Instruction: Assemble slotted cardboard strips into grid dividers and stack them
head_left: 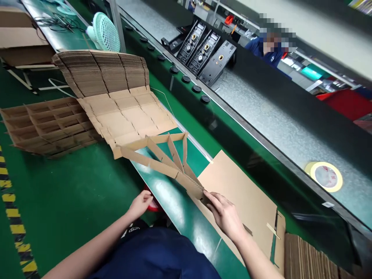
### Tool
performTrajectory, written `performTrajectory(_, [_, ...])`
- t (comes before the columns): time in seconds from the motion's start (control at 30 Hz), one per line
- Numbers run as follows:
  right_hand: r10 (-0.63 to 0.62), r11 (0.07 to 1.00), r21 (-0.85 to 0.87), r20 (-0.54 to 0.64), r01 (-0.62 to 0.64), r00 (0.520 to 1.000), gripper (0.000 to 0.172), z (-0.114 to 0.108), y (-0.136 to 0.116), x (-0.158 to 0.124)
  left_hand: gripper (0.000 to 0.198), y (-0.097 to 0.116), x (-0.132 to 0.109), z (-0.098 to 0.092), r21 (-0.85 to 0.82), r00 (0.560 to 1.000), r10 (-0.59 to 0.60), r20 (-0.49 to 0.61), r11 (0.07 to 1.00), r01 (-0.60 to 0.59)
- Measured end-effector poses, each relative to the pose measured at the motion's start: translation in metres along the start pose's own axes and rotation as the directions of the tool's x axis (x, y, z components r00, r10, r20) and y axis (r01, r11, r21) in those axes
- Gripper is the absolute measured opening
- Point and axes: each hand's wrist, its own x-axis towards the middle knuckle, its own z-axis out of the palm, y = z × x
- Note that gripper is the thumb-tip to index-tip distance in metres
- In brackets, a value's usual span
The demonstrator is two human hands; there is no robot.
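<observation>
A cardboard divider point(162, 166) of slotted strips stands partly spread over the green bench point(157, 186). Its strips fan apart at the far end and come together near my right hand point(225, 215). That hand pinches the near end, thumb low and fingers along the edge. My left hand point(141, 203) hangs off the bench's near edge, fingers curled in and nothing seen in them. Close beside it is a red round object point(154, 205), partly hidden under the bench. Beyond the divider, slotted cardboard sheets point(136, 112) lie in front of a thick stack of strips point(104, 71).
An assembled cardboard grid point(49, 126) is at the left. Flat cardboard point(241, 193) lies on the right of the bench. Behind runs a conveyor point(261, 112) with black metal units point(217, 62) and a tape roll point(324, 176). A fan point(106, 33) and a co-worker point(269, 50) are farther back.
</observation>
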Motion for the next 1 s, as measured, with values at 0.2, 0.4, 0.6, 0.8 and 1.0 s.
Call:
performTrajectory(0.2, [0.194, 0.775, 0.569, 0.199, -0.274, 0.961, 0.043, -0.070, -0.010, 0.007, 0.064, 0.034, 0.045, -0.064, -0.070, 0.837, 0.191, -0.513, 0.962, -0.263])
performTrajectory(0.4, [0.246, 0.302, 0.826, 0.415, -0.476, 0.876, 0.061, -0.020, 0.072, -0.022, 0.061, 0.084, 0.062, -0.106, 0.151, 0.597, 0.369, -0.712, 0.911, -0.383])
performTrajectory(0.6, [0.524, 0.301, 0.663, 0.487, -0.686, 0.699, 0.066, 0.045, 0.155, -0.070, 0.051, 0.100, 0.059, -0.052, 0.544, 0.803, 0.479, -0.353, 0.804, -0.241])
performTrajectory(0.8, [0.670, 0.568, 0.466, 0.217, -0.678, 0.710, 0.072, 0.071, 0.178, -0.108, 0.047, 0.088, 0.048, -0.014, 0.819, 0.826, 0.536, -0.175, 0.545, -0.180])
performTrajectory(1.0, [0.718, 0.694, -0.143, 0.051, -0.706, 0.695, 0.036, 0.087, 0.197, -0.092, 0.046, 0.079, 0.063, -0.013, 0.874, 0.805, 0.589, -0.073, 0.427, -0.234])
